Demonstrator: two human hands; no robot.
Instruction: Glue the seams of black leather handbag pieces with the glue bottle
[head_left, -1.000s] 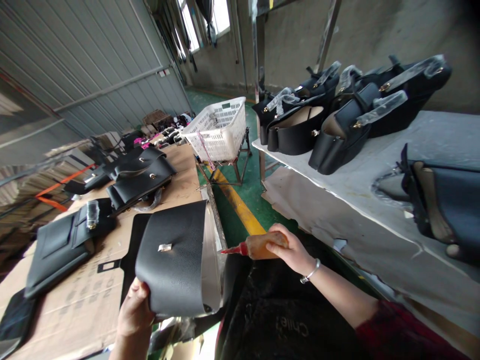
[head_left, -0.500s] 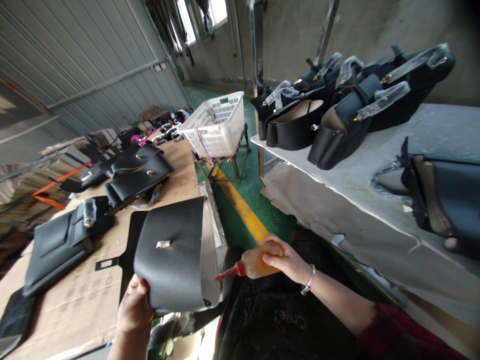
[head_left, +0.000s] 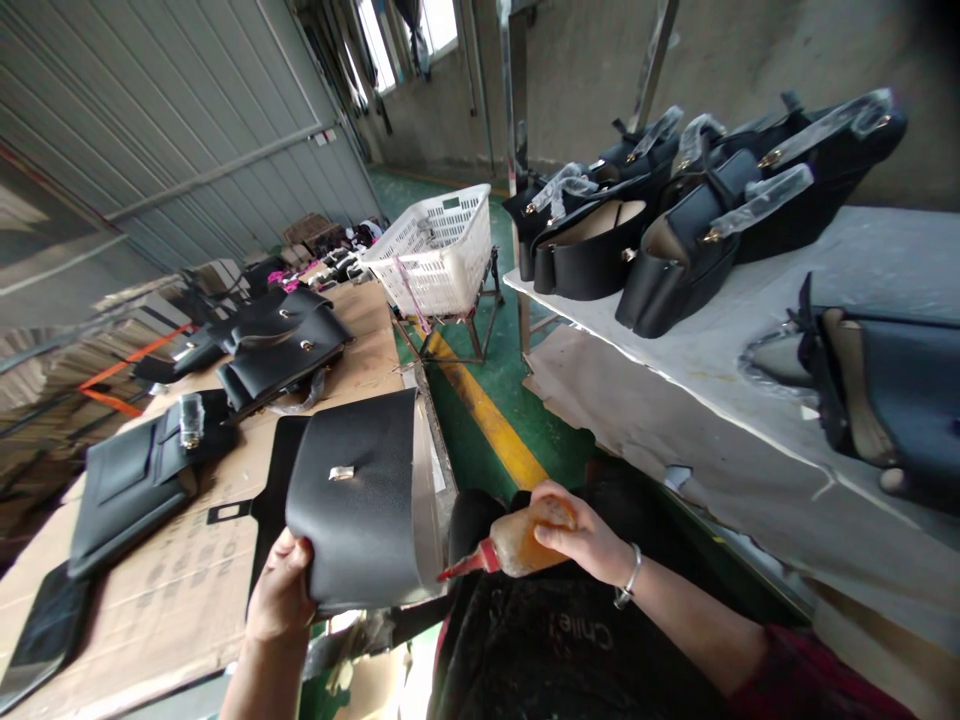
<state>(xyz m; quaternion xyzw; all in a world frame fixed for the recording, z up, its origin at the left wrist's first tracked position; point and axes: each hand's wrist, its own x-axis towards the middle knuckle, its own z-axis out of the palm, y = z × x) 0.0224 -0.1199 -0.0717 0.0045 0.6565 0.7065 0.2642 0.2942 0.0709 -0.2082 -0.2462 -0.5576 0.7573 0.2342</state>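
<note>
My left hand (head_left: 283, 590) grips the lower left edge of a black leather bag piece (head_left: 360, 520), thumb on top. A small metal clasp (head_left: 342, 473) sits on its face, and its pale inner side shows along the right edge. My right hand (head_left: 577, 530) is wrapped round a squeeze glue bottle (head_left: 525, 545) with amber contents and a red nozzle. The nozzle tip points left, at the right edge of the bag piece; whether it touches cannot be made out. A black strap piece with a rectangular slot (head_left: 229, 512) lies just left of the bag piece.
Black bags (head_left: 285, 350) and a flat black bag (head_left: 142, 470) lie on the cardboard-covered table (head_left: 172, 590), beside a phone-like dark slab (head_left: 45, 630). A white plastic basket (head_left: 435, 260) stands ahead. More black handbags (head_left: 592, 250) stand on the white-covered table (head_left: 750, 330) at right.
The bag piece and both hands appear slightly further right in view. The bottle's nozzle stays at the bag piece's right edge. Both hands keep their hold.
</note>
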